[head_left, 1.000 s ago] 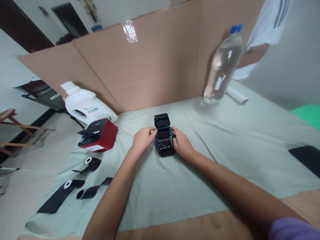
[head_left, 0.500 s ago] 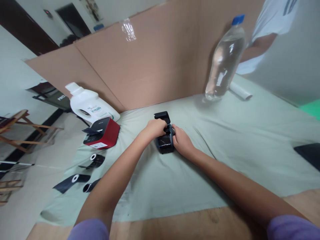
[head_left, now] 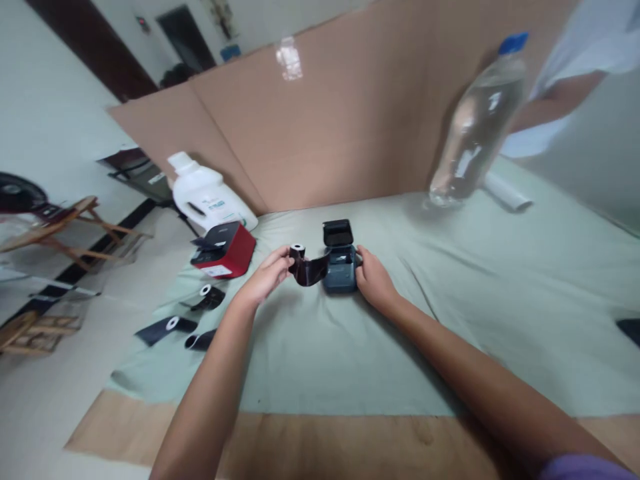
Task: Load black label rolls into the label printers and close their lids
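Observation:
My left hand [head_left: 265, 277] is closed on a dark, glossy paper roll [head_left: 309, 271] with a white core. The roll's loose strip curls out to the right and ends beside a small dark blue-grey printer [head_left: 340, 279]. That printer stands on the cloth with its black lid [head_left: 337, 232] raised. Against its right side my right hand [head_left: 375, 280] is wrapped, gripping the body; some of its fingertips are hidden.
Left on the green cloth [head_left: 300, 373] are a red and black printer [head_left: 239, 252], a white jug [head_left: 213, 200] and several dark rolls [head_left: 213, 297]. Cardboard [head_left: 325, 133] stands behind. A water bottle [head_left: 475, 133] and white tube [head_left: 507, 192] are right, near a person's arm [head_left: 560, 100].
My left hand has lifted the paper roll out of the small printer and moved left with it. My right hand stays on the printer. The whole view has shifted slightly.

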`<state>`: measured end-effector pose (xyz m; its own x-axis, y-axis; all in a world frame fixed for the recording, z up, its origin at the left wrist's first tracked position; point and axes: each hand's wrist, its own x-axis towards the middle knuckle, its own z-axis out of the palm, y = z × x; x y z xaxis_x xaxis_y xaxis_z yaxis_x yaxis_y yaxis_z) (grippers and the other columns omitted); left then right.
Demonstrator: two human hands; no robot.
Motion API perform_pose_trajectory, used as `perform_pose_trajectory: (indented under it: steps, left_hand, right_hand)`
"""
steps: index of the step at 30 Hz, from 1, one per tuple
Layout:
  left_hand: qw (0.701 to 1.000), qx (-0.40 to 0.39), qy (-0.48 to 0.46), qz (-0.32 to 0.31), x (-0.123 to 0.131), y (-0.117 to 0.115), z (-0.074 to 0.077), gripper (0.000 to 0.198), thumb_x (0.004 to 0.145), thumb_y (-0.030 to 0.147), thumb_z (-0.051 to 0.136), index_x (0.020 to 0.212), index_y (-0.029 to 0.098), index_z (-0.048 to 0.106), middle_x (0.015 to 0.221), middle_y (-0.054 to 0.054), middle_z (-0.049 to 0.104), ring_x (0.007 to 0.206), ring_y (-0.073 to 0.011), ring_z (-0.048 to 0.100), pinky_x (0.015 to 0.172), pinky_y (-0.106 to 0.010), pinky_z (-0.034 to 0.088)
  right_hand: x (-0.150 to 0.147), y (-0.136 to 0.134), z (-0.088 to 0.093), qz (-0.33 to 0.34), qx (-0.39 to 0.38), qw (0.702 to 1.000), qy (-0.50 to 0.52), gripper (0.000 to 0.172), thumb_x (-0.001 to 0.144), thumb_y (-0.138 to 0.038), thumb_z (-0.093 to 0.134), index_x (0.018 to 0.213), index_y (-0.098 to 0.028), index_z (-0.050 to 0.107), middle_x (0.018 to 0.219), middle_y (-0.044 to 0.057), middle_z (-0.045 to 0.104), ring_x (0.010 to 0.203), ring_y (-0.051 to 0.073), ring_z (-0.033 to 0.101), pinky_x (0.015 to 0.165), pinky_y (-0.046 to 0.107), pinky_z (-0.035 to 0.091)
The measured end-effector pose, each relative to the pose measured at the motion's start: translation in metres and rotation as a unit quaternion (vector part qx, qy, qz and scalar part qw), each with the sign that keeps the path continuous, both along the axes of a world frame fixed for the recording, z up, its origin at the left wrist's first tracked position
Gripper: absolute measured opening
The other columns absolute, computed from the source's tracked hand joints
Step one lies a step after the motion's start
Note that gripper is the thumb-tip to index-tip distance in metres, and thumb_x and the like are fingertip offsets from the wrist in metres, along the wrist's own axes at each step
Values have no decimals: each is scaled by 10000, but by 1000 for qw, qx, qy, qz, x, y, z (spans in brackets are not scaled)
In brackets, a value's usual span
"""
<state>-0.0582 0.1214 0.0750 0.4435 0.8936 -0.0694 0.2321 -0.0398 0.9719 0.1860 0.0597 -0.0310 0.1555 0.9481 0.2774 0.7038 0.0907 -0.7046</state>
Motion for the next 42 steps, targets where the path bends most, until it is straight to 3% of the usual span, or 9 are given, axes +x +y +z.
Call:
perform_pose_trajectory:
  steps: [6,10,14,17,23,27,33,37,42]
  left_hand:
    - [969,-174,-91,153,-63,-92,-36,506,699,529,811,1039,176,683,946,-63,682,810,-198,632,688,-282,500]
    - [973,-82,-54,209,-84,-139,-46,438,770,534,792,999,195,635,876,-11,611,728,-147,560,639,-243,455]
    - [964,48,70,252,-107,-169,-52,310,903,503,645,986,204,653,976,-40,651,983,-223,603,886,-308,495]
    - [939,92,129,306,-134,-179,-50,335,897,541,607,940,214,663,952,-46,674,979,-260,624,888,-349,524]
    - [853,154,23,498,-197,-165,-31,395,866,500,619,1116,198,665,899,-25,651,734,-167,621,634,-276,556]
    - [827,160,1,540,-226,-145,-21,518,789,419,710,1242,191,605,953,-35,672,796,-158,666,692,-266,583]
    - [865,217,185,413,-221,-119,-4,468,751,441,736,1122,160,692,1039,-86,721,949,-228,688,854,-338,563]
    - [846,284,320,318,-208,-95,12,395,795,493,699,1052,197,749,1105,-85,716,921,-217,651,830,-326,534]
    - [855,221,400,243,-207,-60,12,380,783,461,691,1073,217,728,1040,-78,750,852,-235,659,812,-347,514]
  right_hand:
    - [2,3,1,-3,5,1000,14,620,869,-202,406,1470,-62,460,1433,258,595,1293,393,590,1074,603,460]
    - [2,3,3,-7,-2,1000,17,634,865,-211,421,1482,-71,455,1416,246,618,1265,400,616,1045,614,481]
    - [3,2,4,-13,-1,1000,19,628,868,-213,436,1481,-81,461,1400,233,636,1274,380,620,1056,584,488]
    - [3,2,4,-16,0,1000,15,616,875,-215,440,1481,-106,467,1392,213,648,1265,362,631,1050,567,497]
    - [4,3,4,-14,4,1000,18,611,868,-233,456,1469,-128,481,1371,191,665,1242,349,645,1023,537,516]
    - [4,3,6,-15,1,1000,16,607,854,-228,451,1448,-115,499,1363,207,665,1237,355,644,1030,552,502]
    - [4,3,8,-16,-12,1000,4,593,864,-225,432,1437,-99,518,1372,221,655,1259,361,628,1050,550,485]
    - [4,3,9,-20,-3,1000,1,557,867,-227,435,1400,-128,564,1333,204,676,1217,354,649,1016,537,508]
    - [4,3,10,-23,-12,1000,-8,537,860,-234,423,1356,-130,602,1199,194,721,1123,343,677,951,509,531]
